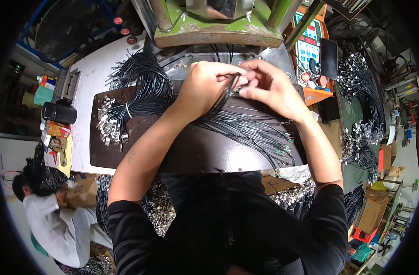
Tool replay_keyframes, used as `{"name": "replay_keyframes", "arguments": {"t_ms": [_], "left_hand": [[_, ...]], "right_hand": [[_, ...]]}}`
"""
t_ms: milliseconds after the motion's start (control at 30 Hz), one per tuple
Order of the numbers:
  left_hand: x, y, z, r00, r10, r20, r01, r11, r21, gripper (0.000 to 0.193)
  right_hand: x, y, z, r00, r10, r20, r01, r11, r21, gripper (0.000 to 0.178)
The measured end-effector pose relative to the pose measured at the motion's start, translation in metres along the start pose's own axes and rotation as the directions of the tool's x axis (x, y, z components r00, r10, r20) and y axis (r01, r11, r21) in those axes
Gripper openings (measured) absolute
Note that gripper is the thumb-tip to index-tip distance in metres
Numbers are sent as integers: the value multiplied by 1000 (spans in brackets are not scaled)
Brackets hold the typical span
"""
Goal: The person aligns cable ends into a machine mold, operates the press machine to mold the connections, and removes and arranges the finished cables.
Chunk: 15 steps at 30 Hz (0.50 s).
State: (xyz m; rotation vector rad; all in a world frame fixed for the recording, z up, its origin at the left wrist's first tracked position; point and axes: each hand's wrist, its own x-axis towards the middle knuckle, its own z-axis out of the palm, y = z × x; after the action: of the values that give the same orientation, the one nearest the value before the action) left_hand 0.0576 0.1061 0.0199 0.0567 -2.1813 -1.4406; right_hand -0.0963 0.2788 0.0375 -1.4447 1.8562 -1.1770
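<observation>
Prob. mid-job: L hand (pixel 207 87) is clamped on a few black cables (pixel 225 97), held up over the dark work board (pixel 172 153), just short of the press (pixel 218 40). R hand (pixel 273 89) meets it, fingertips curled in at the cable ends; can't tell if they're actually gripping. Hands approx. together.

Done vs. left: hard to call. Loose cables (pixel 248 130) fan out over the board's R half, ends w/ small greenish bits; prob. part of the same batch. Tied cable bundle (pixel 150 108) w/ metal connectors (pixel 109 127) sits on the L end. Can't tell which lot is finished; the held few don't look done yet.

Edges/room: board's near edge runs right by the torso; most usable surface is the brown strip between bundle and fan. Press bed (pixel 182 68) hems in the far side, control box (pixel 309 46) stands off the far R corner. White tabletop (pixel 83 156) shows L of the board.
</observation>
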Motion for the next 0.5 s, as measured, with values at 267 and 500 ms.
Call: {"name": "replay_keyframes", "arguments": {"t_ms": [267,500], "left_hand": [[-3,-4,8,995,-52,-79,56,997,49,31],[-3,-5,11,976,-180,126,174,983,54,21]], "right_hand": [[-18,-10,-4,990,30,-135,-78,929,-363,14],[-29,12,5,967,-174,-188,113,948,-297,13]]}}
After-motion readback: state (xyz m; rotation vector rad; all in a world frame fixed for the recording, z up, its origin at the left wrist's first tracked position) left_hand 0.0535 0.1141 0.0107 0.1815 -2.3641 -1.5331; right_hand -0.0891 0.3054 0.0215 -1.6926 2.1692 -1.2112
